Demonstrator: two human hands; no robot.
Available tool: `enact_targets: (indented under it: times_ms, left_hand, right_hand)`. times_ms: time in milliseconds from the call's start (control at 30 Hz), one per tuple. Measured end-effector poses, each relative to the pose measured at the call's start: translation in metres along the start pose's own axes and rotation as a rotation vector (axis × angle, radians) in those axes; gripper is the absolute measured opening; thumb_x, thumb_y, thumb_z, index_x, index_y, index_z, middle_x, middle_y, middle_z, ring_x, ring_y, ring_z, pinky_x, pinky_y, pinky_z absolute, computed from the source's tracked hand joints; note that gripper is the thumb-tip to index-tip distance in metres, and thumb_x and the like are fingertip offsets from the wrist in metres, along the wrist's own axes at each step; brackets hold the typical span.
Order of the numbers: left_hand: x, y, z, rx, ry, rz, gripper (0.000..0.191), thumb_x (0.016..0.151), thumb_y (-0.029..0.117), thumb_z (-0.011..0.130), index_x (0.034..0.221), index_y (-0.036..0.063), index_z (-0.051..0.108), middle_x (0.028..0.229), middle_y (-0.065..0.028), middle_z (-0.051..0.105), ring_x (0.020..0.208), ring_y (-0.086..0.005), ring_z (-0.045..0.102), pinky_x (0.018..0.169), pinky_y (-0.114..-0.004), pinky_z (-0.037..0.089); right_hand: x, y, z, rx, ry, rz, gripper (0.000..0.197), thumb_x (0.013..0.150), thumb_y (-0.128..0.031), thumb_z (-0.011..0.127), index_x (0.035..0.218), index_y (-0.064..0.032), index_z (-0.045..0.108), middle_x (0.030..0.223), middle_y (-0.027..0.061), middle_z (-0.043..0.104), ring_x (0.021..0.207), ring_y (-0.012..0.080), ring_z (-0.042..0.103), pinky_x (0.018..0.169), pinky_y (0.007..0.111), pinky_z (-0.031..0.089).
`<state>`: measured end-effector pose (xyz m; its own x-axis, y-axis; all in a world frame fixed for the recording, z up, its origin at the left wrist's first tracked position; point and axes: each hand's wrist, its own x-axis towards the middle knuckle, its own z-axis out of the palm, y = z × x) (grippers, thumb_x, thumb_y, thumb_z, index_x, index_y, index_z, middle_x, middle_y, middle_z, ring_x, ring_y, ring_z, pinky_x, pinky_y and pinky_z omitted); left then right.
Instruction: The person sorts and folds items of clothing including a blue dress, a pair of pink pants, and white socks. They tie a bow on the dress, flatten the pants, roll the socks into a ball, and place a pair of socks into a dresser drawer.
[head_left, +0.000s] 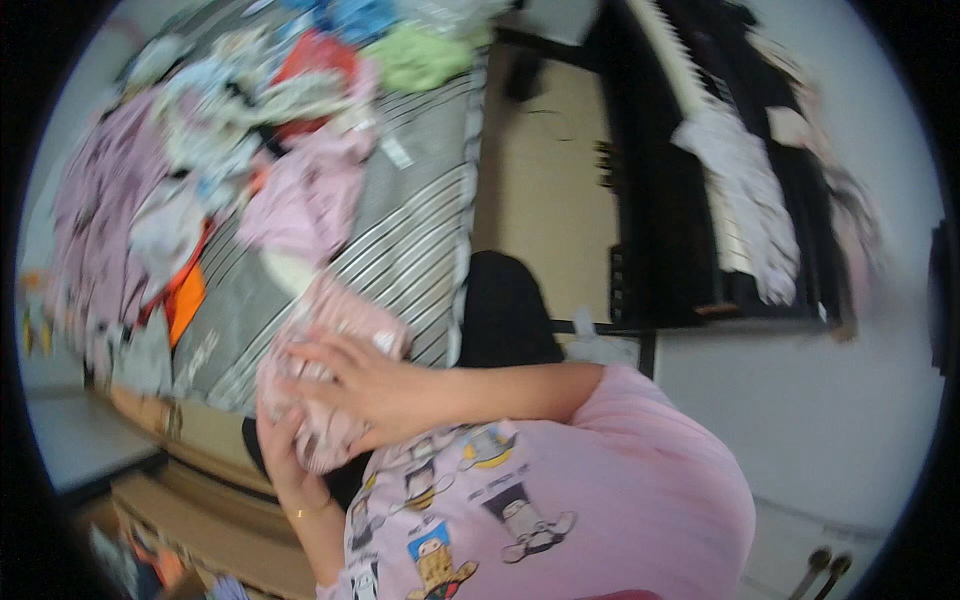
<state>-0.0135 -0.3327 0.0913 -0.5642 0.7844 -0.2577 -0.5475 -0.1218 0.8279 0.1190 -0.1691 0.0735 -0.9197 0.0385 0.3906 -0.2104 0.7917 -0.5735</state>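
Note:
A folded light-pink striped garment (375, 330) is bunched between my two hands, just above my lap. My left hand (281, 439) grips it from the lower left side, a thin bracelet on the wrist. Across its top lies my right hand (352, 379), fingers spread over the fabric and pressing on it; the fingertips are partly blurred. Beyond the hands, a pink garment (307, 199) rests on the striped grey bedding (405, 240), with a cream cloth piece (286, 271) close to the held garment.
Heaped clothes cover the far left of the bedding, including a mauve garment (112, 202), a red one (319, 60) and a lime-green one (420, 60). At right stands a black piano keyboard (660, 217) with white cloth (750, 195) on it. Cardboard boxes (217, 525) are at lower left.

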Motion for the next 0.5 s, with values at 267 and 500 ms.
enact_targets:
  times_ms: [267,500]
  left_hand:
    - [0.034,0.003,0.046,0.210,-0.389,0.193,0.061,0.093,0.023,0.068,0.140,-0.0089,0.046,0.135,-0.0229,0.059,0.119,-0.0301,0.062,0.106,-0.042,0.048]
    - [0.037,-0.005,0.021,0.188,-0.300,0.058,0.028,0.101,0.008,0.057,0.127,-0.0041,0.057,0.117,-0.0155,0.066,0.106,-0.0210,0.065,0.101,-0.038,0.051]
  right_hand:
    - [-0.063,0.003,-0.147,0.188,0.594,0.661,0.077,0.073,-0.018,0.084,0.142,-0.0101,0.052,0.119,0.0187,0.067,0.092,0.0385,0.072,0.080,0.045,0.059]
    - [-0.160,0.005,-0.278,-1.317,0.498,0.921,0.066,0.090,-0.037,0.072,0.148,-0.0125,0.053,0.152,0.0282,0.044,0.142,0.0444,0.041,0.114,0.050,0.039]
